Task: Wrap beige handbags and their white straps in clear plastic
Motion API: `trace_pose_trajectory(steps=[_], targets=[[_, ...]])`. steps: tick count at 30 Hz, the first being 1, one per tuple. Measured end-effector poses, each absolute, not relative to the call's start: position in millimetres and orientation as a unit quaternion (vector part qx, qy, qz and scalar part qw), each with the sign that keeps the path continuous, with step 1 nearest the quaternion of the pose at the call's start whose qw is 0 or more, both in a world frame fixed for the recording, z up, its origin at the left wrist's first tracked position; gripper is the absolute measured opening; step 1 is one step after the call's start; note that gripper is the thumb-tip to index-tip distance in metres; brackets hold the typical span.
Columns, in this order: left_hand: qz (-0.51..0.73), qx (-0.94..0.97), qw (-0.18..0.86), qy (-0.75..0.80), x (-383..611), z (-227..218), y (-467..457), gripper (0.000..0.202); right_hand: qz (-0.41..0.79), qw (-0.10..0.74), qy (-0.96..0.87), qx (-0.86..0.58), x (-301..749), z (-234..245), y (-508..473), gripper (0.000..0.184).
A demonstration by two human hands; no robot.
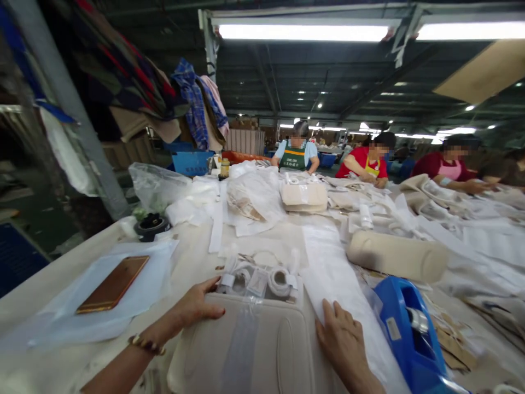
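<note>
In front of me lies a cream handbag (268, 345) with a strip of clear tape down its flap. White-wrapped rolls (279, 282) and a small clear packet (257, 282) stick out at its top edge. My left hand (200, 303) grips the bag's upper left corner, thumb on the flap and fingers by the wrapped parts. My right hand (340, 336) is open, fingers stretched out, beside the bag's right side. Its fingertips rest at the edge of a long white foam sheet (332, 262).
A blue tape dispenser (408, 328) stands at right, near another cream bag (397, 256). At left a brown phone (115, 283) lies on pale sheets. Wrapped bags (304, 196) and plastic (250, 197) crowd the far side, where several people sit working.
</note>
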State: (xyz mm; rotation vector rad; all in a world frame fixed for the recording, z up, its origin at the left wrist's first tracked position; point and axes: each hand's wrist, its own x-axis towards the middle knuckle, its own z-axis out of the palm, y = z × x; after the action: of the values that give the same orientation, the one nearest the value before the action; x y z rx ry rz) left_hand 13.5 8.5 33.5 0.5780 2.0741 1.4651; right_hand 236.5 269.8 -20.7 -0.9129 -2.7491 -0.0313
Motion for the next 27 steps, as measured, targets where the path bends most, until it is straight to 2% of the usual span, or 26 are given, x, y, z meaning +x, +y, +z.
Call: trace_pose_trajectory(steps=[3, 6, 8, 10, 13, 15, 17, 20, 21, 23, 25, 27], targets=[[0.519, 0.238, 0.267, 0.776, 24.9, 33.0, 15.1, 0.080, -0.049, 0.167, -0.914, -0.365, 239.1, 6.1, 275.7, 0.042], [0.489, 0.270, 0.219, 0.800, 44.4, 32.3, 27.9, 0.081, -0.073, 0.284, -0.880, -0.373, 233.9, 46.0, 272.5, 0.054], [0.505, 0.287, 0.143, 0.801, 60.2, 35.1, 37.6, 0.073, -0.035, 0.348, -0.892, -0.287, 224.4, 63.3, 256.3, 0.056], [0.577, 0.287, 0.121, 0.755, 75.3, 42.0, 44.9, 0.061, 0.019, 0.359, -0.920, -0.155, 212.1, 66.9, 226.7, 0.053], [0.745, 0.178, 0.224, 0.603, 86.1, 54.8, 44.0, 0.054, 0.084, 0.317, -0.945, 0.021, 192.0, 57.0, 173.5, 0.059], [0.813, 0.061, 0.261, 0.516, 80.6, 59.8, 32.4, 0.052, 0.130, 0.289, -0.945, 0.084, 176.9, 54.2, 147.5, 0.060], [0.829, -0.024, 0.258, 0.496, 67.1, 59.4, 13.2, 0.046, 0.154, 0.238, -0.951, 0.126, 158.2, 59.9, 135.7, 0.049], [0.814, -0.075, 0.255, 0.517, 45.8, 49.7, -16.9, 0.038, 0.137, 0.082, -0.972, 0.173, 123.3, 73.3, 136.8, 0.023], [0.812, -0.082, 0.252, 0.520, 41.1, 45.2, -24.2, 0.037, 0.120, 0.030, -0.974, 0.188, 111.5, 75.1, 139.0, 0.022], [0.814, -0.087, 0.243, 0.521, 36.1, 36.1, -32.1, 0.037, 0.067, -0.039, -0.974, 0.212, 91.6, 71.6, 143.2, 0.033], [0.814, -0.091, 0.244, 0.519, 34.9, 29.0, -32.2, 0.036, 0.010, -0.048, -0.974, 0.219, 79.9, 60.3, 146.8, 0.041], [0.809, -0.094, 0.255, 0.521, 34.0, 24.9, -27.8, 0.035, -0.021, -0.019, -0.975, 0.223, 76.7, 45.4, 151.1, 0.039]])
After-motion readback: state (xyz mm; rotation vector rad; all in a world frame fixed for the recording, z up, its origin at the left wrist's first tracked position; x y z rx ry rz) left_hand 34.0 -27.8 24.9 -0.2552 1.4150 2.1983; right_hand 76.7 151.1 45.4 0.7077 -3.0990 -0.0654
